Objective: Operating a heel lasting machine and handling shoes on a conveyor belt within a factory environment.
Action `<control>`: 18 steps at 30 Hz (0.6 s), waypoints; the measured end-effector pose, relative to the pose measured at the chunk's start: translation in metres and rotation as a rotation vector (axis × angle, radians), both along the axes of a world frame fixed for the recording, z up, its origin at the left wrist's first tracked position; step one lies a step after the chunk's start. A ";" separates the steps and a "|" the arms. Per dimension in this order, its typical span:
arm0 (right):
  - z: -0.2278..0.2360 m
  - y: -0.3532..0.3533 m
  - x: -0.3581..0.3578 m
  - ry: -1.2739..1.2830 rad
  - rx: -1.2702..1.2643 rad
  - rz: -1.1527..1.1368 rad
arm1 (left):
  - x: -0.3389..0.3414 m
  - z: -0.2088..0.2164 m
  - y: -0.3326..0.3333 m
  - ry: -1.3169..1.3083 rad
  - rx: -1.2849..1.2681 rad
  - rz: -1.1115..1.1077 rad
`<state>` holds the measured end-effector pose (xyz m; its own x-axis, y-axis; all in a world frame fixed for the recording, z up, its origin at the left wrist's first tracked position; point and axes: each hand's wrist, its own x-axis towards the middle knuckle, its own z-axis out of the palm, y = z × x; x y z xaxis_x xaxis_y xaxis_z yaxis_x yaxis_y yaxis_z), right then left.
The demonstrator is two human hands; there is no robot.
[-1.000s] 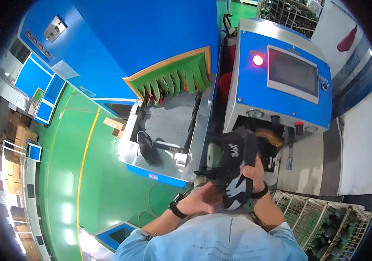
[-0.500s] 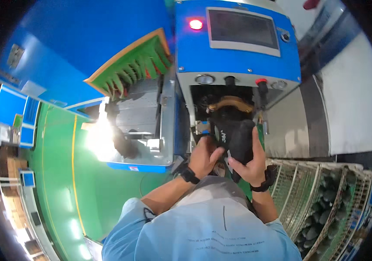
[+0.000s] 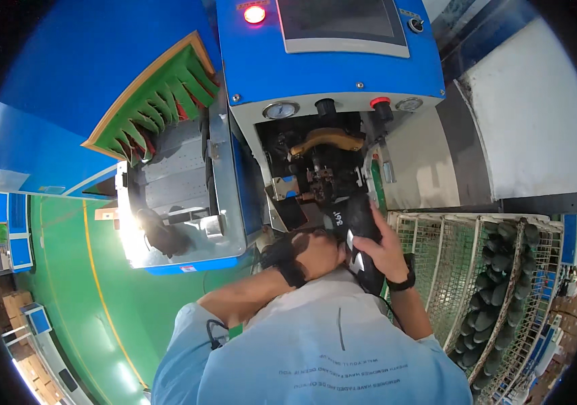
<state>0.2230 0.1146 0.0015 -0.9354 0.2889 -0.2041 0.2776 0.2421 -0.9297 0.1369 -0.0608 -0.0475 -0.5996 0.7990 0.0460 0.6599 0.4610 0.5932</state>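
Note:
A black shoe upper (image 3: 357, 219) with white markings lies lengthwise between my hands, just in front of the machine's opening. My right hand (image 3: 388, 251) grips its right side, thumb pressed across the top and fingers along the edge. Curled in at its near left side is my left hand (image 3: 319, 255), its fingers partly hidden against the upper and my shirt. Beyond the upper, the clamp mechanism (image 3: 319, 179) shows inside the opening, under a curved brass-coloured piece (image 3: 329, 140).
Above the opening is a blue machine housing (image 3: 329, 67) with a screen, gauges, a red button and a lit red lamp. To the left stands a conveyor (image 3: 174, 169) under green curtain strips (image 3: 160, 108). At right is a wire rack (image 3: 437, 263) holding several dark, rounded pieces (image 3: 487, 304).
The upper has come back from the machine's opening toward my body, exposing the clamp mechanism. My left hand has moved down and curled around the near end; the right still grips the side.

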 end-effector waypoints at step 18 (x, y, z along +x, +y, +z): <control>-0.008 0.010 -0.106 0.071 0.247 -0.138 | -0.050 -0.061 -0.092 -1.015 0.108 0.378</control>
<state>0.1173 0.1243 -0.0069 -0.8932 0.4471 -0.0474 0.2603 0.4282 -0.8654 0.0867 -0.1525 -0.1080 -0.6041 0.5761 -0.5505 -0.3346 0.4436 0.8314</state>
